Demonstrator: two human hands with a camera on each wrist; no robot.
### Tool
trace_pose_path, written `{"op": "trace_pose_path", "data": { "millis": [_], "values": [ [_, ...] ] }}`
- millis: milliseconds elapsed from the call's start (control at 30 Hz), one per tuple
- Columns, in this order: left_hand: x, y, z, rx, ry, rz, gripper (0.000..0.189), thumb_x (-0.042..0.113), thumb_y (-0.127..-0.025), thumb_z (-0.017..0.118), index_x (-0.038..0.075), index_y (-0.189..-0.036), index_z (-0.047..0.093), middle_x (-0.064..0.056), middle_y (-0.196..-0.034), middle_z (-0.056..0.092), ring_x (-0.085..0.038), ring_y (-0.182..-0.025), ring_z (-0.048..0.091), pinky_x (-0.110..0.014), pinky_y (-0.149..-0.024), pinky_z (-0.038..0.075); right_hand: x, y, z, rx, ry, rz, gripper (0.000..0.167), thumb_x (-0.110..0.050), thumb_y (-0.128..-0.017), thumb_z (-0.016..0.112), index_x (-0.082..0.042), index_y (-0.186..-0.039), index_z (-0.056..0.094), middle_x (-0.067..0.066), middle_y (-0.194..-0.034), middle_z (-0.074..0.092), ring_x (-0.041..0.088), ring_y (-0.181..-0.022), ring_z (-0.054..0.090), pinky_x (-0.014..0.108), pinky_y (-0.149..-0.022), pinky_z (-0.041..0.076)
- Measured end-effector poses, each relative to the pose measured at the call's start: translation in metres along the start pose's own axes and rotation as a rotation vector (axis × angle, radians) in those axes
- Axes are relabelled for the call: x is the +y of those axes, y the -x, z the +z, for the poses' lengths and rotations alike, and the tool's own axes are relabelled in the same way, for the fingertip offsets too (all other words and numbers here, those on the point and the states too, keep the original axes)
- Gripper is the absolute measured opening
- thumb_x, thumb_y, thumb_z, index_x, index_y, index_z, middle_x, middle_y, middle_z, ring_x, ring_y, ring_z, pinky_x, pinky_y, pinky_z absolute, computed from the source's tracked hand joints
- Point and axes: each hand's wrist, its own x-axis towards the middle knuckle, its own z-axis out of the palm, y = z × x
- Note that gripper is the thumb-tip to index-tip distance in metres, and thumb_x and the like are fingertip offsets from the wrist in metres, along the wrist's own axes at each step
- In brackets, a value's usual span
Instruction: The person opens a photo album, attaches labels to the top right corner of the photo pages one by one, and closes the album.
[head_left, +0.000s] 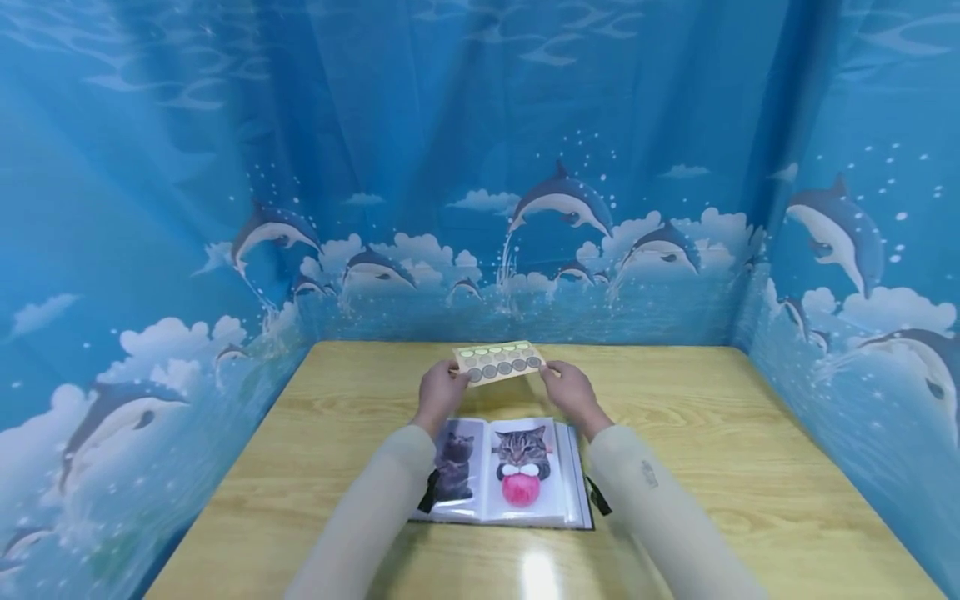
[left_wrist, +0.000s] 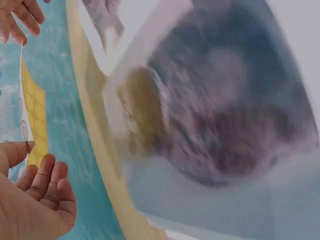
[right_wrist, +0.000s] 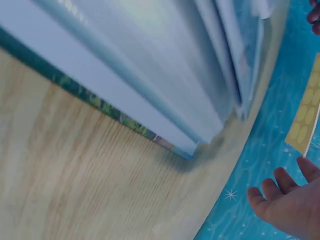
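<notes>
Two ends of the circle-printed sheet are in your grip: your left hand pinches one between thumb and half-curled fingers, while your right hand pinches the other at its edge, the remaining fingers loosely spread. You hold it raised and slightly slanted above the tabletop, just beyond the open photo album, whose right-hand page shows a striped cat with a pink ball. Dolphin-printed curtains surround your tabletop's far edge and sides.
</notes>
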Motion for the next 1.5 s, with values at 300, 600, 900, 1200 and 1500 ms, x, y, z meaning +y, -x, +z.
{"op": "trace_pose_path", "data": {
  "millis": [300, 600, 900, 1200, 1500],
  "values": [
    [0.020, 0.013, 0.000, -0.016, 0.143, -0.014, 0.034, 0.005, -0.090, 0.067, -0.001, -0.123, 0.060, -0.013, -0.089, 0.068, -0.030, -0.083, 0.067, -0.033, -0.066, 0.056, -0.005, 0.015, -0.012, 0.156, -0.202, 0.076, 0.047, -0.031, -0.104, 0.048, -0.002, -0.140, 0.052, 0.020, -0.143, 0.051, 0.038, -0.132, 0.045, 0.052, -0.110, 0.037],
    [0.024, 0.033, -0.004, -0.065, 0.218, 0.027, 0.057, 0.008, -0.093, 0.067, 0.007, -0.145, 0.045, -0.013, -0.091, 0.070, -0.022, -0.078, 0.065, -0.039, -0.070, 0.056, -0.006, 0.034, -0.016, 0.230, -0.495, 0.151, 0.030, -0.018, -0.102, 0.055, 0.002, -0.124, 0.062, 0.020, -0.120, 0.065, 0.034, -0.115, 0.061, 0.047, -0.106, 0.044],
    [0.010, 0.052, -0.007, -0.192, 0.223, 0.132, 0.051, 0.000, -0.090, 0.069, -0.005, -0.138, 0.053, -0.003, -0.088, 0.057, -0.012, -0.078, 0.051, -0.021, -0.065, 0.050, -0.004, 0.054, -0.018, 0.216, -0.589, 0.247, 0.029, -0.015, -0.100, 0.058, 0.002, -0.124, 0.060, 0.007, -0.102, 0.071, 0.023, -0.103, 0.066, 0.044, -0.101, 0.045],
    [0.000, 0.067, -0.005, -0.234, 0.109, 0.122, 0.052, 0.003, -0.087, 0.073, -0.002, -0.136, 0.056, -0.005, -0.090, 0.061, -0.015, -0.083, 0.056, -0.026, -0.069, 0.054, 0.003, 0.070, -0.015, 0.182, -0.591, 0.272, 0.030, -0.016, -0.100, 0.057, 0.001, -0.125, 0.060, 0.007, -0.104, 0.071, 0.016, -0.096, 0.066, 0.049, -0.105, 0.043],
    [-0.003, 0.077, -0.002, -0.215, 0.081, 0.148, 0.047, 0.007, -0.088, 0.073, 0.000, -0.133, 0.061, -0.002, -0.090, 0.063, -0.015, -0.083, 0.057, -0.027, -0.068, 0.054, 0.012, 0.080, -0.014, 0.164, -0.585, 0.269, 0.032, -0.016, -0.100, 0.057, 0.002, -0.126, 0.058, 0.007, -0.105, 0.071, 0.012, -0.092, 0.065, 0.047, -0.102, 0.044]
  ]
}}
